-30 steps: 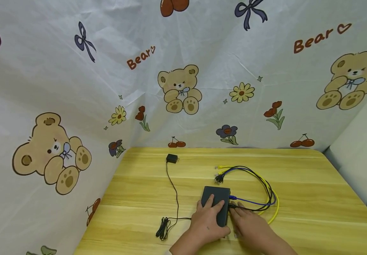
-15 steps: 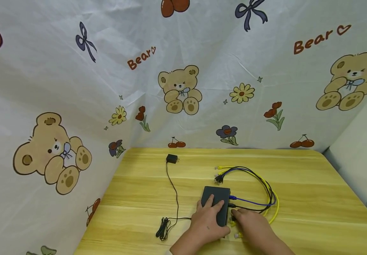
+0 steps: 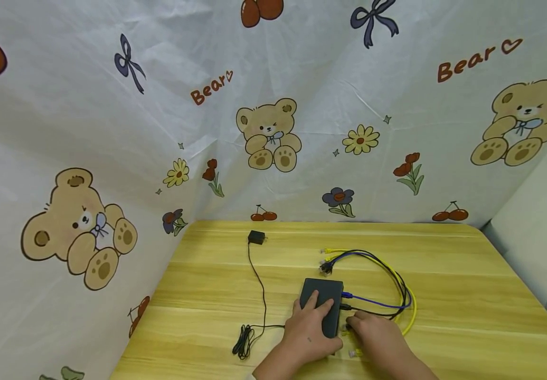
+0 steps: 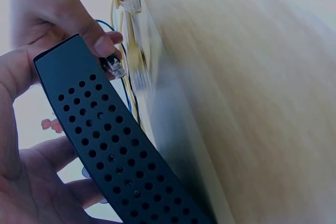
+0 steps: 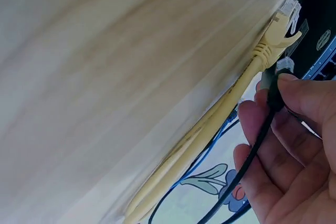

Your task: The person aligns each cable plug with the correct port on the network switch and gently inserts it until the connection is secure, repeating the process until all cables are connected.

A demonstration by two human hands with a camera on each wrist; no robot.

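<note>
My left hand [image 3: 309, 335] holds a dark network switch [image 3: 323, 287] across its top, fingers spread and thumb at the near right corner. The left wrist view shows the switch's perforated side [image 4: 105, 127]. Beside the port side, my right hand [image 3: 378, 338] pinches a black Ethernet plug [image 5: 276, 92] between thumb and index finger. Its clear tip faces the switch, apparently just short of it. A blue plug [image 3: 347, 295] and another black plug [image 3: 346, 306] sit at the switch's right side. Below the held plug, a yellow Ethernet plug [image 5: 274, 36] lies loose on the table.
The cables [image 3: 406, 293] loop right and back to loose plugs [image 3: 327, 266] behind the switch. A thin power cord [image 3: 264, 295] runs left from the switch, with a tied coil [image 3: 242, 340] and a black adapter [image 3: 256, 237]. A bear-print cloth [image 3: 302, 195] hangs behind the table.
My right hand has drawn back from the side of the switch, where its fingers lay extended, and now pinches a black plug. Yellow plugs have come into sight. The left hand stays put.
</note>
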